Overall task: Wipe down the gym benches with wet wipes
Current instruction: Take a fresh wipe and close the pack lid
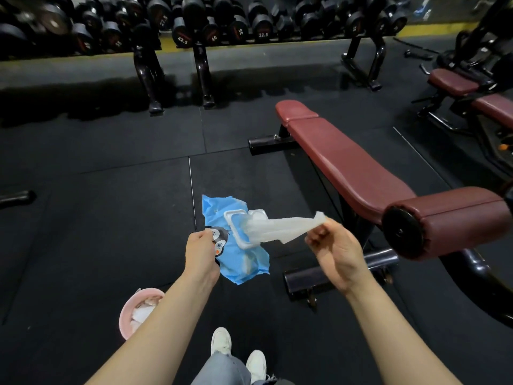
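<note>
My left hand (200, 252) grips a blue wet-wipe pack (236, 254) with a penguin print, held in the air with its white lid flipped open. My right hand (331, 252) pinches the end of a white wet wipe (280, 227), which stretches from the pack's opening out to the right. A dark red padded gym bench (344, 162) stands just right of my hands, its round end pad (449, 220) nearest to me.
A pink bucket (128, 315) holding crumpled used wipes sits on the black rubber floor by my left arm. A long dumbbell rack (194, 26) fills the back. More red benches (455, 81) stand at the far right. My white shoes (238, 351) show below.
</note>
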`<state>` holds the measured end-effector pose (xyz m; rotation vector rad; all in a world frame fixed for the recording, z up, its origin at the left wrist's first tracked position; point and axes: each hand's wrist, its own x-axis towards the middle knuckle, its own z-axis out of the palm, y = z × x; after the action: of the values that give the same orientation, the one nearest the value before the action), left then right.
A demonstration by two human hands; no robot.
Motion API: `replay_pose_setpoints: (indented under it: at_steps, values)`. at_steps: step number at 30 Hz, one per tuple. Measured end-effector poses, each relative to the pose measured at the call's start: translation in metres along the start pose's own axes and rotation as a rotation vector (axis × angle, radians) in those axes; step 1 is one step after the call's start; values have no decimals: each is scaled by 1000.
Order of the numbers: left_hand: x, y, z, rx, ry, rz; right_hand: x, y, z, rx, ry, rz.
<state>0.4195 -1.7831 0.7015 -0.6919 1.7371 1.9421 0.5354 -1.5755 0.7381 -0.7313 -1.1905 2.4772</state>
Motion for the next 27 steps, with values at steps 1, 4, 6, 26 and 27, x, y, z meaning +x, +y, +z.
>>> replay_pose_setpoints:
  at_steps: [1, 4, 6, 26, 27]
  values:
    - [2, 0, -3, -1, 11, 3, 2, -4, -3, -16, 4, -13]
    - [7, 2, -12, 3, 61, 28, 6, -17, -12, -55, 27, -50]
    - [9, 3, -16, -26, 97, -2, 12, -24, -24, -64, 83, -81]
    - [-8, -4, 0, 68, -196, -66, 17, 31, -1, -685, 249, 96]
    - [-8, -4, -1, 60, -193, -72, 15, 30, 0, -670, 252, 88]
